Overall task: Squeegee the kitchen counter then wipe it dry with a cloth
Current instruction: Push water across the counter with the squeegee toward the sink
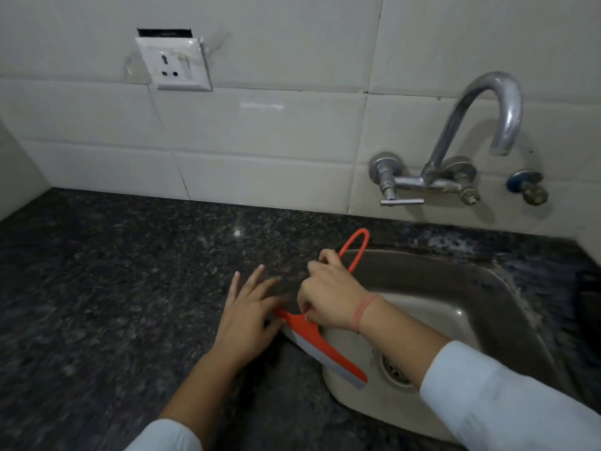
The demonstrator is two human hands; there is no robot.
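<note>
Fingers (pixel 317 281) of the right hand (pixel 328 294) gripped the squeegee (pixel 312 336) at lower centre, left hand (pixel 250 317) spread flat; overhanging the sink (pixel 455 288), the blade might miss water.

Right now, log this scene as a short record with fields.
tool: orange squeegee, blade hanging over the sink's left edge
right hand: gripping the squeegee handle
left hand: open, flat on the counter, touching the blade's end
counter: dark speckled granite
sink: steel, drain visible
tap: no water running
cloth: not in view
</note>
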